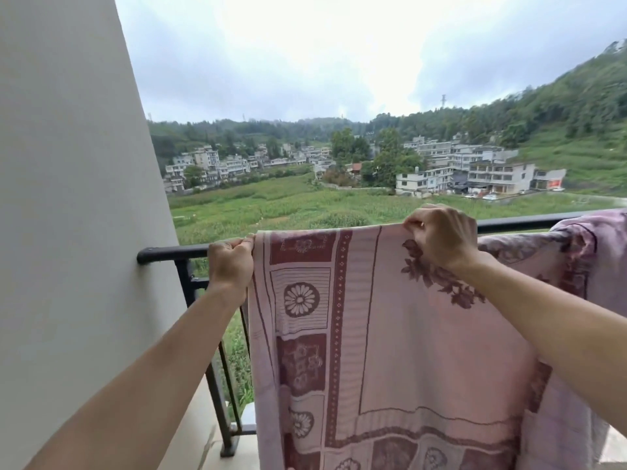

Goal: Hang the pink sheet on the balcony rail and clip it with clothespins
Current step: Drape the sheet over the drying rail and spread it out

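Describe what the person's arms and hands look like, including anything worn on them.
Both arms are bare as far as the frame's edge: no sleeve shows on the left forearm or the right forearm. The left hand and right hand wear no gloves, and neither wrist carries a watch or bracelet. Rings cannot be made out.

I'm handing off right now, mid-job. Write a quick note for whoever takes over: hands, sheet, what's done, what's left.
Left hand grips the pink sheet at its left edge, next to the rail.
Right hand pinches the sheet's top fold further right.
The sheet hangs over the rail, flat between the hands and bunched up to the right of the right hand.
Done: sheet draped over the rail.
Left: spread the bunched part, then clip it. No clothespins are in view.
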The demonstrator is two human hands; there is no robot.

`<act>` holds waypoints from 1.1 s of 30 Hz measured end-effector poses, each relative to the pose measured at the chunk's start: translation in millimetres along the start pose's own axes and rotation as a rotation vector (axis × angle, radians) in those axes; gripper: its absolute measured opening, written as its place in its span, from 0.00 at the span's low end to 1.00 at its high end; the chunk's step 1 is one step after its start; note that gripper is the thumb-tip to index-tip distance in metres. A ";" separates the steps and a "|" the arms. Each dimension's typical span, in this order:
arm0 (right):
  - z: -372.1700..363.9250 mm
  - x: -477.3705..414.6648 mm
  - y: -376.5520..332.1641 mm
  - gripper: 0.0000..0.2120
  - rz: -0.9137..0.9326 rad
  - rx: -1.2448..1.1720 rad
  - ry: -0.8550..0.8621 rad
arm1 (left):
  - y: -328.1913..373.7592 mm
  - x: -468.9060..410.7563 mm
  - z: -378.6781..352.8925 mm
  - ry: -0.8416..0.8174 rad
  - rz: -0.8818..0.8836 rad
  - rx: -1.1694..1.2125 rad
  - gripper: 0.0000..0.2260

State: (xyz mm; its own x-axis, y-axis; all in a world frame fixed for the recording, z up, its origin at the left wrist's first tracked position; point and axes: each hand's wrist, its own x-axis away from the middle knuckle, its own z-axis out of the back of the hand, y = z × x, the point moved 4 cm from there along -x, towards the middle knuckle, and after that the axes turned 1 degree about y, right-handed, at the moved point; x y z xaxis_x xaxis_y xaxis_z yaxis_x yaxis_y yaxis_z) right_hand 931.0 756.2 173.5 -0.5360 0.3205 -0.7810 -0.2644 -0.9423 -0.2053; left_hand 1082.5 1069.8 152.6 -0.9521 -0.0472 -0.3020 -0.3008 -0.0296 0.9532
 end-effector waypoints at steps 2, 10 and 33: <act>18.7 -16.4 31.9 0.07 -0.157 0.008 0.026 | 7.4 -22.7 19.1 0.160 0.049 0.070 0.14; -1.9 -4.3 74.6 0.10 -0.368 0.268 -0.335 | -39.6 1.0 -18.7 -0.001 0.282 0.181 0.15; -33.7 -6.2 12.1 0.14 -0.144 -0.325 -0.159 | 1.3 9.5 -36.3 -0.381 -0.035 -0.155 0.15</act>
State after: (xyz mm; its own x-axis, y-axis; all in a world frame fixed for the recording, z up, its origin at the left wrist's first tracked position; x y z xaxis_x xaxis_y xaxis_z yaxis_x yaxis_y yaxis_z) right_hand 958.2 739.5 156.0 -0.6362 0.4384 -0.6348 -0.0918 -0.8600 -0.5019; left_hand 1075.0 1033.0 150.4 -0.9021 0.3288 -0.2793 -0.3492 -0.1761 0.9204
